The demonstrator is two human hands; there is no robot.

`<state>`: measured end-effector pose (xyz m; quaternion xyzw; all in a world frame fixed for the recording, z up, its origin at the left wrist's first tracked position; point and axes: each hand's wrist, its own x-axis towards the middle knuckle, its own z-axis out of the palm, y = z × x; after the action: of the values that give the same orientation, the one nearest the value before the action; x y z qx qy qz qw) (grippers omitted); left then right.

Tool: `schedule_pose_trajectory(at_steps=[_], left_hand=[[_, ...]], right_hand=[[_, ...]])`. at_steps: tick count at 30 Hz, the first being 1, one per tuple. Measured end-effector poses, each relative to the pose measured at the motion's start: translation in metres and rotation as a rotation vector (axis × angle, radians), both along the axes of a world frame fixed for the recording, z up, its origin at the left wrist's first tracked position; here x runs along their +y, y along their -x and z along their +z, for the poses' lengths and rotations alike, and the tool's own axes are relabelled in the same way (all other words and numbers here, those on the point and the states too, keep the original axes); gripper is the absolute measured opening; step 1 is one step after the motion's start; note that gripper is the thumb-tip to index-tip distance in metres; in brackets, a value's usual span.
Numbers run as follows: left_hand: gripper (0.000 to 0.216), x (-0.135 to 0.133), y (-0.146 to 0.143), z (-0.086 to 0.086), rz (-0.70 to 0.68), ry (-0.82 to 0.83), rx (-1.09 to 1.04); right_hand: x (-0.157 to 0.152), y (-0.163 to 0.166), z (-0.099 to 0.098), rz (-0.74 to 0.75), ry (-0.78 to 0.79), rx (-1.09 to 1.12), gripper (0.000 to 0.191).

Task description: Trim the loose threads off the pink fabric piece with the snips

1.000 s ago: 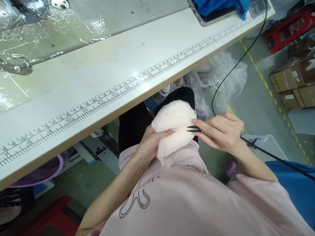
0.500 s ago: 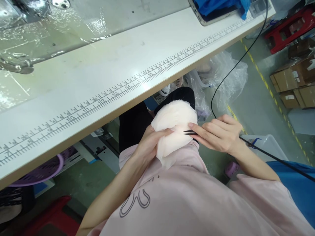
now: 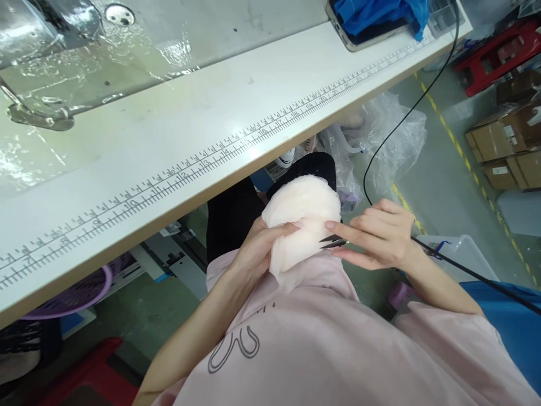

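A pale, nearly white piece of soft fabric [image 3: 305, 198] lies bunched in a rounded shape over my lap. My left hand [image 3: 257, 248] grips its left side, the thumb pressed on top and the other fingers mostly hidden beneath. At the fabric's right side, my right hand [image 3: 378, 234] holds small dark thread snips [image 3: 333, 242] between thumb and fingers. Their two pointed blades are parted and face left, over or against the lower right of the fabric; whether they touch it I cannot tell.
A white table edge with a printed ruler [image 3: 249, 141] runs diagonally ahead of me. On it are a phone [image 3: 353, 42] under blue cloth and sewing machine parts [image 3: 63, 25]. A black cable [image 3: 391, 124] hangs at right. Plastic bags [image 3: 393, 141], cartons [image 3: 499, 141] and red stools stand around.
The snips' blades have spread apart, and my right thumb and index finger are wider apart. My left hand keeps its grip on the fabric. The whole view has shifted slightly.
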<state>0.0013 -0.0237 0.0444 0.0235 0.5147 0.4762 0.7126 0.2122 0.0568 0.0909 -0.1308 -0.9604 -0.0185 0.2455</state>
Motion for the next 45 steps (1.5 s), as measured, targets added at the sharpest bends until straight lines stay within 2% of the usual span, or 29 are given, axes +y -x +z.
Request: schedule_pose_trajectory(at_steps=[4,8,11,17,22,26,31,34,45], left_hand=[[0.039,0.001,-0.001,0.002,0.026,0.014,0.002],[0.038,0.003,-0.001,0.003,0.024,0.013,-0.017],[0.044,0.003,-0.001,0.003,0.021,0.008,-0.041],[0.036,0.001,-0.001,-0.003,0.014,-0.023,-0.065],[0.050,-0.001,-0.002,-0.007,-0.004,-0.058,-0.095],[0.052,-0.001,0.000,-0.006,-0.011,-0.021,-0.139],[0.044,0.000,0.002,-0.009,-0.050,0.012,-0.203],[0.040,0.001,0.003,-0.011,-0.060,0.037,-0.208],[0.036,0.003,0.001,-0.008,-0.075,0.034,-0.222]], right_hand=[[-0.004,0.008,-0.003,-0.152,0.132,0.051,0.040],[-0.007,0.021,-0.008,-0.164,0.248,0.161,0.023],[-0.006,0.031,-0.006,-0.226,0.347,0.244,0.014],[0.001,0.044,0.001,-0.229,0.454,0.139,0.014],[0.005,0.052,0.000,-0.208,0.517,0.138,0.019],[0.008,0.048,0.006,-0.250,0.469,0.168,0.029],[0.012,0.032,0.013,-0.244,0.358,0.062,0.022],[0.013,0.027,0.015,-0.216,0.289,-0.012,0.023],[0.021,0.037,0.021,-0.154,0.169,-0.100,0.028]])
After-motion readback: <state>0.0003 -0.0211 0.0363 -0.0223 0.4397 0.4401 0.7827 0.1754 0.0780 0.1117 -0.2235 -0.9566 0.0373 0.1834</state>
